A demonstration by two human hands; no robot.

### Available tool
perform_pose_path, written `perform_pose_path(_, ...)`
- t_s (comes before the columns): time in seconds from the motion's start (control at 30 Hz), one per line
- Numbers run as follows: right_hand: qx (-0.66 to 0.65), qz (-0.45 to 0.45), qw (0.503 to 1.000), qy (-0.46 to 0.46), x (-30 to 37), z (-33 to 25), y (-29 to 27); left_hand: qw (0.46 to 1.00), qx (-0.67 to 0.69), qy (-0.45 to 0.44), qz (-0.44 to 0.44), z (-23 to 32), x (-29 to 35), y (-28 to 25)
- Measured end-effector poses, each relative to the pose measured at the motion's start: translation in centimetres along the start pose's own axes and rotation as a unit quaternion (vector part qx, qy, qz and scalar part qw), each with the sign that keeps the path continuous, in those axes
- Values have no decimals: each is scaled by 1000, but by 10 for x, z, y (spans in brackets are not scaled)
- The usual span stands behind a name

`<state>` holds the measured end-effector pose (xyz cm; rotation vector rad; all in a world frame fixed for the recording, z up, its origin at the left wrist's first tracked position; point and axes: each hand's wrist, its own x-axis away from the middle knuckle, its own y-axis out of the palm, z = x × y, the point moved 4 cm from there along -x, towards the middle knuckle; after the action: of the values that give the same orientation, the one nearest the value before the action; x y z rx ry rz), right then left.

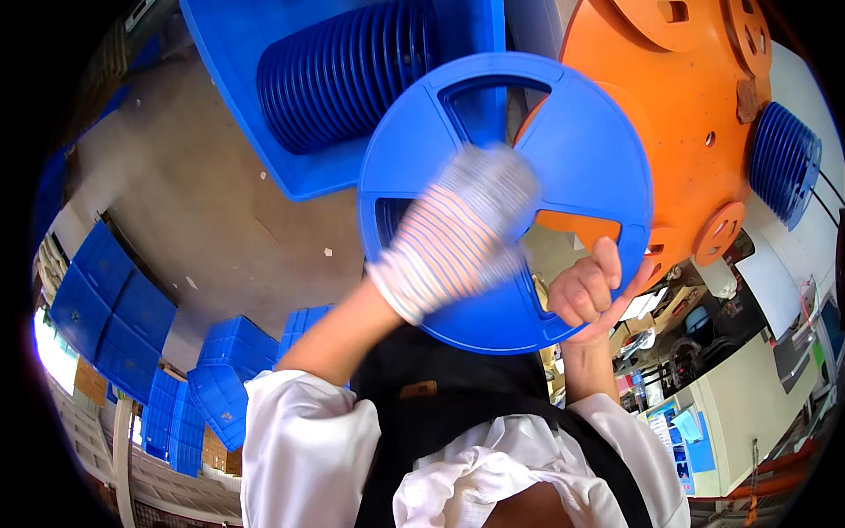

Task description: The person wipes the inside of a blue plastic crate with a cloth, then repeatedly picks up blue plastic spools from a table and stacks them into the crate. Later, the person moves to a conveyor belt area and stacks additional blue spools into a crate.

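Observation:
A round blue plastic reel disc (598, 154) with wedge-shaped cut-outs is held up in front of my chest. My right hand (585, 286), bare, grips its lower right rim, with the fingers curled through a cut-out. Over the middle of the disc is my left hand (466, 224) in a striped knitted glove, smeared by motion. Its fingers are too blurred to read, and whether it presses on the disc I cannot tell. The gloved hand hides the disc's hub.
Beyond the disc, a blue crate (242, 119) holds a row of similar blue discs (343, 75). A large orange panel (660, 123) with round orange plates stands at right, beside another blue disc stack (783, 163). Blue crates (114, 308) are stacked at left; a cream cabinet (748, 414) is lower right.

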<state>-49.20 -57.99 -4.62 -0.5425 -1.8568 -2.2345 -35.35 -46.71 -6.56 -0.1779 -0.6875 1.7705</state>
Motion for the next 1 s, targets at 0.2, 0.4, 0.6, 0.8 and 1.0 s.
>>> perform_pose_path(0.2,-10,2,1000,-21,-18,-14,9,994,-62,-71,55,-76,81,0)
perform_pose_path(0.4,-16,8,1000,-18,-55,-20,14,986,-161,28,-29,-49,107,-1)
perform_pose_path(0.6,266,3,963,36,-69,4,25,994,-66,-86,23,-45,131,-20)
perform_pose_path(0.8,376,143,909,107,-16,24,19,702,538,-341,318,-57,187,-28)
perform_pose_path(1.0,434,173,872,148,37,36,11,656,591,-311,351,-85,180,-21)
